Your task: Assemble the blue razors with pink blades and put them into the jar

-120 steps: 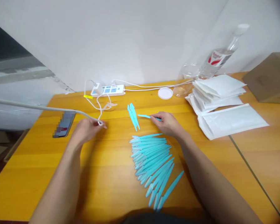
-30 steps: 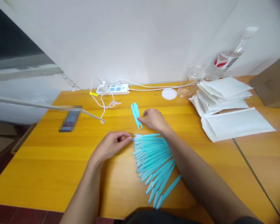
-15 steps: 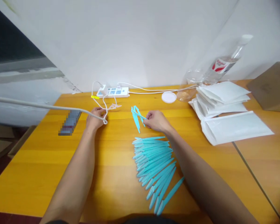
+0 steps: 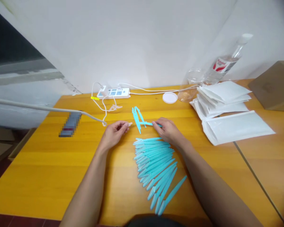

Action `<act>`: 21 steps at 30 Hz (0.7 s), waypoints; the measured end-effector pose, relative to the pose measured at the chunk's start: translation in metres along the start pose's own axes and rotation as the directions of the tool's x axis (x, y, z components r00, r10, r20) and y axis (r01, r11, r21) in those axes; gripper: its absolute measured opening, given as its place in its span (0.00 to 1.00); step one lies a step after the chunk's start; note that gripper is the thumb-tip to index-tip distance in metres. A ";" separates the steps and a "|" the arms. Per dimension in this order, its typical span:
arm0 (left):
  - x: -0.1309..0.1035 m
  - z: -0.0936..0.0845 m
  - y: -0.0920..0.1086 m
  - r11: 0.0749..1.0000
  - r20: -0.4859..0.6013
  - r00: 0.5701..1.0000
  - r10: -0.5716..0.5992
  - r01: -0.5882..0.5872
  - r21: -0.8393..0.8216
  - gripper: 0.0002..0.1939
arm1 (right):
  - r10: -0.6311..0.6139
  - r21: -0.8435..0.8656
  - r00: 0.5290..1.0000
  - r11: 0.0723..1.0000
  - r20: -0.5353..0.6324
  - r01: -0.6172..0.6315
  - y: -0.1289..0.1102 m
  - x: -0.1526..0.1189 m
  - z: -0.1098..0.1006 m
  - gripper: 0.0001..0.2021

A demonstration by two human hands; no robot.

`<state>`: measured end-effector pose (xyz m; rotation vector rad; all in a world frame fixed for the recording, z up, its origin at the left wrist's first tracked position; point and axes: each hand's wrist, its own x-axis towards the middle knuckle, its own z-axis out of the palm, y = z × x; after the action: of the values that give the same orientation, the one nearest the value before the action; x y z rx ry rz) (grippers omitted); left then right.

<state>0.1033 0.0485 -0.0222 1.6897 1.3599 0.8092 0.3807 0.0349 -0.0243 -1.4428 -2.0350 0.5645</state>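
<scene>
My left hand [image 4: 114, 133] pinches a small whitish clear cap [image 4: 130, 124] between thumb and fingertips. My right hand [image 4: 169, 130] is closed around the handle of a slim turquoise eyebrow razor [image 4: 147, 123], its tip pointing left toward the cap but apart from it. Behind and partly under that razor lie a few loose razors [image 4: 136, 118]. Closer to me, a fanned row of several turquoise razors [image 4: 153, 157] with clear caps on their left ends rests on the wooden table [image 4: 123, 183].
White padded envelopes [image 4: 238, 127] lie at right, with a tilted bottle [image 4: 223, 64], clear container [image 4: 186, 94] and round white lid [image 4: 169, 97] behind. A cardboard box [image 4: 274, 88] stands far right. A power strip [image 4: 125, 93], cables and a blurred phone-like item [image 4: 71, 124] are left.
My left hand has come right and nearer from beside the cable, now showing the cap. My right hand has shifted slightly right and toward me with the razor, gripping it more fully.
</scene>
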 end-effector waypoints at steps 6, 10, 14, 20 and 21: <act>-0.008 0.028 0.017 0.979 0.047 0.994 -0.097 0.104 -0.178 0.19 | -0.083 -0.018 0.997 0.996 -0.002 0.083 0.009 -0.003 0.005 0.14; -0.011 0.025 0.014 0.979 0.052 0.994 -0.093 0.101 -0.176 0.20 | -0.106 -0.037 0.994 0.994 0.025 0.107 0.009 -0.003 0.006 0.13; -0.013 0.023 0.016 0.979 0.016 0.996 -0.086 0.088 -0.182 0.19 | -0.108 -0.027 0.994 0.994 0.024 0.109 0.008 -0.003 0.008 0.13; -0.015 0.027 0.021 0.992 0.045 0.997 -0.066 0.071 -0.104 0.19 | -0.142 -0.032 0.989 0.989 0.037 0.143 0.008 -0.003 0.010 0.12; -0.016 0.026 0.020 0.992 0.043 0.997 -0.067 0.071 -0.105 0.19 | -0.138 -0.035 0.990 0.990 0.042 0.139 0.009 -0.003 0.010 0.12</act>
<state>0.1311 0.0265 -0.0166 1.5602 1.3180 0.7907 0.3810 0.0349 -0.0376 -1.3085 -2.1680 0.5021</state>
